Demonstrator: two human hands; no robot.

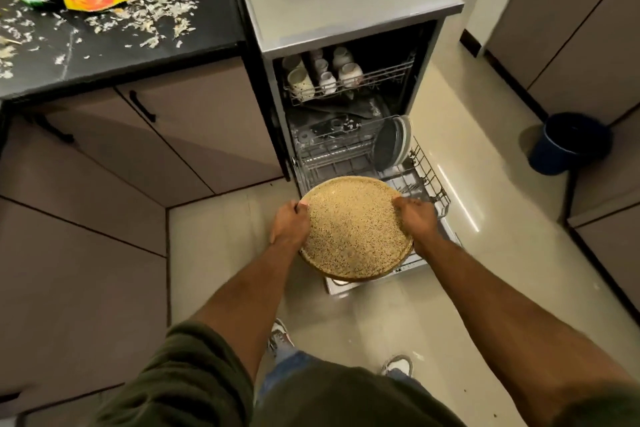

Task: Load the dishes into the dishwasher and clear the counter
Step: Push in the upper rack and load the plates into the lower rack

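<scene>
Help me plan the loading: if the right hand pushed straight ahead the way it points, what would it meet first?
Probably the lower rack, its wire edge just beyond the right hand; depth is unclear.

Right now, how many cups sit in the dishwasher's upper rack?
7 cups show in the upper rack: two at left, three in the middle, two at right. More may hide farther back.
</scene>
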